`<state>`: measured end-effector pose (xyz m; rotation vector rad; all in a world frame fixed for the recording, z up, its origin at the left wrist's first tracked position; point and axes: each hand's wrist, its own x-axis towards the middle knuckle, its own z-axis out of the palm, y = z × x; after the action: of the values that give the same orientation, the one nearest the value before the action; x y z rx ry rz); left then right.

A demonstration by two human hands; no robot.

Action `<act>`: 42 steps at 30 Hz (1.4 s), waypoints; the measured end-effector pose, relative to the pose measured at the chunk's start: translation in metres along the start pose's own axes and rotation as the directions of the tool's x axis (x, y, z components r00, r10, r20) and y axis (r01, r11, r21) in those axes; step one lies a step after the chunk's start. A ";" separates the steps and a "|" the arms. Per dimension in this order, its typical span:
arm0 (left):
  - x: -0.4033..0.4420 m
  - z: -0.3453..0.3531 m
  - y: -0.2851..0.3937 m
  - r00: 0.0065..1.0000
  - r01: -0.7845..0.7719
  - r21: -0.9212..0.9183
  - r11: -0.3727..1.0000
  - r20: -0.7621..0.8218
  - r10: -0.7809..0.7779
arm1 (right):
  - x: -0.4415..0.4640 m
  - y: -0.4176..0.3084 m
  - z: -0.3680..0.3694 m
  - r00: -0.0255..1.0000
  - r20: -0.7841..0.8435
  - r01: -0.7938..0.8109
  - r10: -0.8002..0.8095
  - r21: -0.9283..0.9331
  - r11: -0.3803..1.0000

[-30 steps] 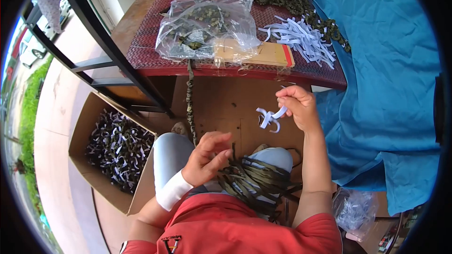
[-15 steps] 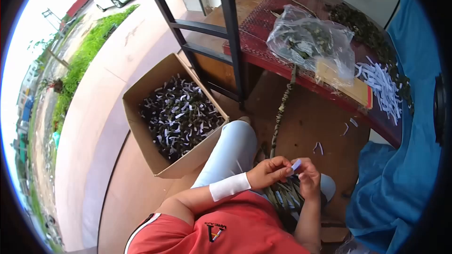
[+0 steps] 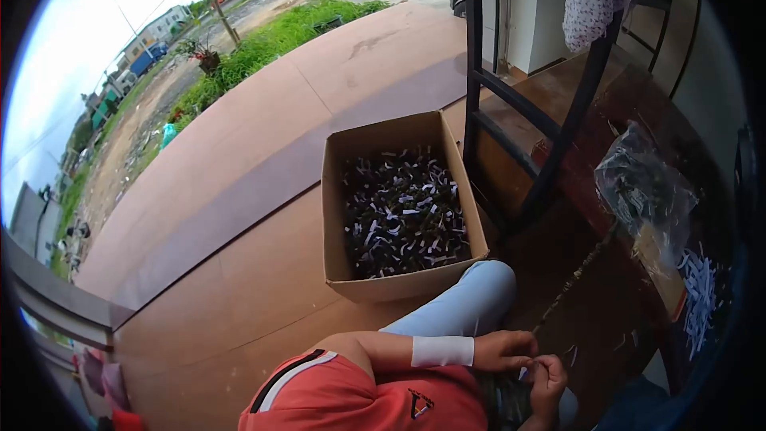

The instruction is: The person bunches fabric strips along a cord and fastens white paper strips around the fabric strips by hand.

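My left hand (image 3: pixel 503 349), below a white band (image 3: pixel 443 351) on the wrist, is closed with its fingertips pinched together. Right against it is my right hand (image 3: pixel 548 383), its fingers also curled in a pinch. A small white paper strip (image 3: pixel 523 373) shows between the two hands, mostly hidden by the fingers. From behind the hands a thin, knobbly dark cord (image 3: pixel 576 275) runs up towards the table's edge. Dark greenish strands (image 3: pixel 504 399) lie in my lap, partly covered by the forearms.
A cardboard box (image 3: pixel 403 290) of dark bits and white strips stands past my knee. On the red table (image 3: pixel 594 191) lie a clear plastic bag (image 3: pixel 648 191) and a pile of white paper strips (image 3: pixel 699 299). A black metal frame (image 3: pixel 519 120) rises beside the box.
The view has swung left, so the box and table sit further right. My hands have drawn closer together, and the paper strip shows less between them.
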<state>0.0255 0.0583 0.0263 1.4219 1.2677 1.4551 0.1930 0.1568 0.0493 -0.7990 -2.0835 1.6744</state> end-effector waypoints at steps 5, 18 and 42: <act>-0.007 -0.010 0.009 0.989 0.138 0.125 0.982 0.031 -0.143 | 0.004 0.019 0.010 0.981 0.031 0.196 -0.194 -0.214 0.957; -0.021 -0.009 -0.007 0.989 0.116 0.302 0.946 0.049 -0.137 | 0.002 0.006 0.022 1.000 -0.001 -0.020 0.020 -0.112 0.993; 0.002 -0.025 -0.030 0.883 0.455 -0.142 0.879 -0.053 -0.466 | 0.043 0.029 -0.003 0.990 -0.138 0.034 -0.017 0.127 0.991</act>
<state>-0.0029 0.0639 0.0004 0.8967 1.4231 1.2470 0.1672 0.1899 0.0187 -0.8177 -1.8663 1.6718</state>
